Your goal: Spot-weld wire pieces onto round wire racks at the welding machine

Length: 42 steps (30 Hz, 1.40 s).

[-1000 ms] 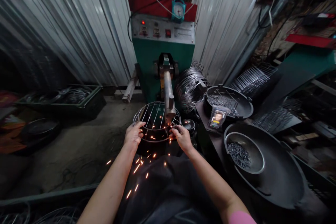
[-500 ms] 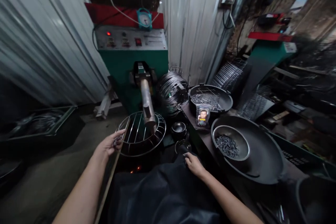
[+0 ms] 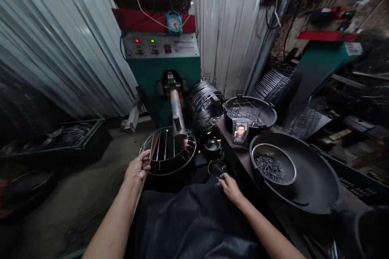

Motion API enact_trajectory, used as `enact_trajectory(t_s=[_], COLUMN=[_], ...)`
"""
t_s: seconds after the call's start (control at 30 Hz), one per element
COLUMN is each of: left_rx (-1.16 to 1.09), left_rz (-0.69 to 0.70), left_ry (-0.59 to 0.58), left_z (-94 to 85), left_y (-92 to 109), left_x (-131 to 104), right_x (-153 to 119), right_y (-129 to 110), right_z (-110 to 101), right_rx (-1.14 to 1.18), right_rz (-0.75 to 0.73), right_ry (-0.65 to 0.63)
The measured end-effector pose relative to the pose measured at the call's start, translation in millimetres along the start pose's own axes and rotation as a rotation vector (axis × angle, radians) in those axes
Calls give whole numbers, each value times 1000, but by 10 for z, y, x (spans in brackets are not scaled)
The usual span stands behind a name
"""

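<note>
My left hand (image 3: 138, 168) is closed at the near left rim of a round wire rack (image 3: 165, 153), its fingers curled against the wire. The rack sits under a thick metal electrode arm (image 3: 177, 115) of a green welding machine (image 3: 164, 66). A bright glow and sparks show at the arm's tip, by the rack's right side. My right hand (image 3: 231, 188) is pinched on what looks like a thin metal piece, mostly hidden by the fingers. It hovers over the dark apron (image 3: 194, 218), beside a small bowl (image 3: 217, 166).
Behind the right hand stands another small round dish (image 3: 212, 145). Wire rings (image 3: 206, 103) hang by the machine. To the right, a large black pan (image 3: 316, 178) holds a metal bowl (image 3: 291, 166) of small metal pieces. A second pan (image 3: 269, 113) holds wire parts.
A green lamp on the machine's panel has lit, and sparks now fly near the electrode tip and the small dish. The view has swung slightly left; both hands keep their places near the rack and bowl.
</note>
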<state>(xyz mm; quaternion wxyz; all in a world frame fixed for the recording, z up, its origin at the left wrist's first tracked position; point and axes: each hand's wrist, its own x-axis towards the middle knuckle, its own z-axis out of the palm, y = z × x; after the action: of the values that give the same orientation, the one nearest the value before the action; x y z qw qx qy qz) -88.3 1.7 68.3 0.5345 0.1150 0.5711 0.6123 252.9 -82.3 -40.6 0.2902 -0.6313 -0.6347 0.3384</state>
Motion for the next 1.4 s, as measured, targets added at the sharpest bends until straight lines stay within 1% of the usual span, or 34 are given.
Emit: enact_trajectory(t_s=[0.13, 0.2, 0.23, 0.3, 0.37, 0.43, 0.5, 0.53, 0.57, 0.63, 0.77, 0.9, 1.07, 1.23, 1.4], left_rx=[-21, -37, -47, -70, -96, -110, -108, -106, -105, -112, -136, -137, -132, -121, -137], left_rz=[3, 5, 11, 32, 53, 68, 87, 101, 117, 146, 177, 184, 178, 186, 189], left_ry=[19, 28, 39, 68, 93, 96, 104, 111, 119, 143, 142, 133, 138, 138, 130], left_z=[1, -25, -40, -61, -52, -6, 58, 88, 114, 146, 159, 189, 229, 212, 191], left_y=[-1, -22, -40, -91, -155, -222, -285, -312, -337, -375, -412, -402, -373, -373, -373], left_x=[-15, -37, -56, -108, -173, -233, -273, -283, -286, -278, -257, -270, -272, -250, -223], right_x=[-117, -97, -69, 10, 108, 220, 335, 391, 442, 526, 598, 624, 666, 700, 739], right_y=[103, 31, -62, -360, -752, -1127, -1381, -1448, -1477, -1456, -1357, -1380, -1389, -1363, -1385], right_z=[-16, -32, -41, -45, -3, 97, 233, 299, 354, 420, 398, 353, 361, 393, 435], right_rx=[9, 60, 125, 322, 539, 687, 733, 715, 675, 577, 486, 495, 520, 546, 564], right_rz=[-25, 4, 24, 37, -30, -111, -161, -169, -172, -167, -148, -128, -138, -181, -186], right_ry=[42, 45, 29, -32, -112, -176, -203, -204, -202, -189, -171, -168, -158, -146, -144])
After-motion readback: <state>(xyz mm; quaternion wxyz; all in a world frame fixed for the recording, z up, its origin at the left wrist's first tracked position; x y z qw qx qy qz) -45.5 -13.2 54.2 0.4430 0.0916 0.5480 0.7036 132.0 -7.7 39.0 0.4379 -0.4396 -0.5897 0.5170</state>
